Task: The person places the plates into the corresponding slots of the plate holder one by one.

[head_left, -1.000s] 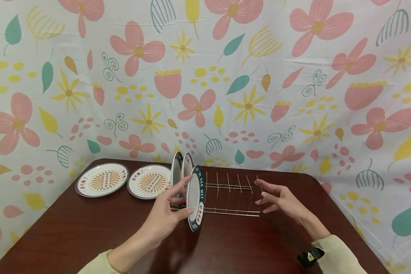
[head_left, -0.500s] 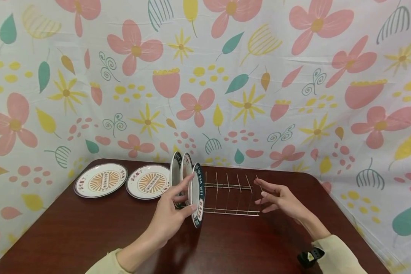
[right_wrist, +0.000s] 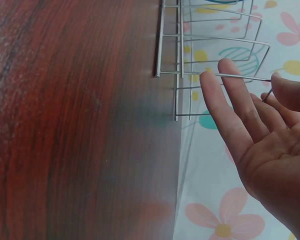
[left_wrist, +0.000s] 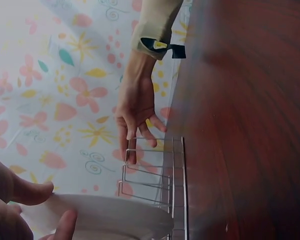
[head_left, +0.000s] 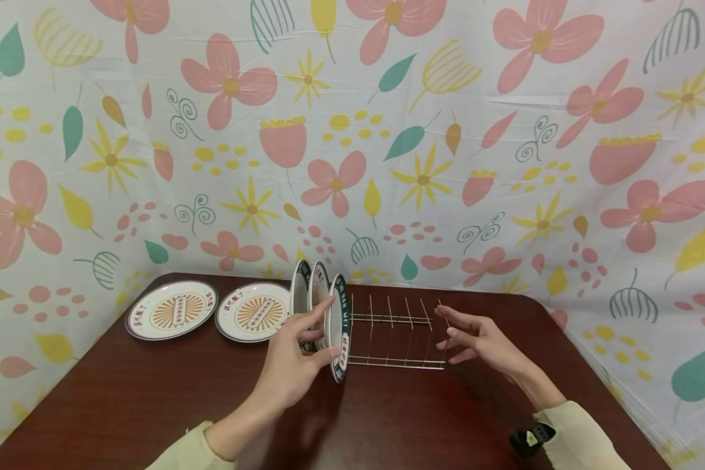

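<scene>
In the head view my left hand (head_left: 290, 365) pinches a plate (head_left: 342, 320) with a dark green lettered rim, thumb on the near side. The plate stands nearly upright at the left part of a wire dish rack (head_left: 396, 364). Whether its lower edge sits between the wires is hard to tell. To its left, a green-rimmed plate (head_left: 299, 290) and a white plate (head_left: 319, 287) stand upright, partly hidden. At the rack's right end my right hand (head_left: 478, 339) holds the end wire between thumb and fingers, the other fingers spread, as the right wrist view shows.
Two white plates with orange sunburst centres lie flat on the dark red table (head_left: 388, 424): one far left (head_left: 170, 310), another (head_left: 252, 312) beside the rack. A flower-printed cloth (head_left: 352, 130) hangs behind the table. Several upright wires (head_left: 390, 312) stand right of the held plate.
My left hand has shifted slightly right and away from me with the green-rimmed plate, bringing it further over the rack. The right hand stays at the rack's end.
</scene>
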The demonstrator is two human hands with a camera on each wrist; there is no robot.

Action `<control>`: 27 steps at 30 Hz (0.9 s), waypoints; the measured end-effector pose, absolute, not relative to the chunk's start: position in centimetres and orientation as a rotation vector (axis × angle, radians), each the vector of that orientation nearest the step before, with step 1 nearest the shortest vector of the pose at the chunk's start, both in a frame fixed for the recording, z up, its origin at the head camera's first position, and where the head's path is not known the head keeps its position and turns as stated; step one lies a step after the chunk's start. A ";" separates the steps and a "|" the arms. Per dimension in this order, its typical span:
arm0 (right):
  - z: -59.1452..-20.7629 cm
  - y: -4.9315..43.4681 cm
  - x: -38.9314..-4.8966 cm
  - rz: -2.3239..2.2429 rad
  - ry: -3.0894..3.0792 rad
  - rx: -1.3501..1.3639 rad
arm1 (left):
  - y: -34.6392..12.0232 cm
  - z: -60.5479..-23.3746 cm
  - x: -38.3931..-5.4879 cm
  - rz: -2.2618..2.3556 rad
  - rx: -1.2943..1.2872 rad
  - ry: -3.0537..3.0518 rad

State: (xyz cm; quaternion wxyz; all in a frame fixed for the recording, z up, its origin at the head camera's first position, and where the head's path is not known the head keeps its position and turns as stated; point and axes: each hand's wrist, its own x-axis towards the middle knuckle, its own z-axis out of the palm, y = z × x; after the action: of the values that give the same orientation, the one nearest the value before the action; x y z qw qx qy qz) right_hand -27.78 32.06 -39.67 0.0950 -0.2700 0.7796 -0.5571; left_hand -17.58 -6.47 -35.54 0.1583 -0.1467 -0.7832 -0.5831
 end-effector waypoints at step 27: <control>-39.6 31.9 -27.8 -1.644 2.321 -0.765 | -6.2 -35.0 -19.2 -1.578 -0.402 -2.326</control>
State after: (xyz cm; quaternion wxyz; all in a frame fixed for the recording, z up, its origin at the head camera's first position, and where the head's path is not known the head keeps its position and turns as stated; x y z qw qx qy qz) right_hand -27.78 31.92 -39.63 0.0980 -0.2584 0.7842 -0.5555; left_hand -19.17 -6.24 -34.97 0.1507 -0.1399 -0.8098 -0.5495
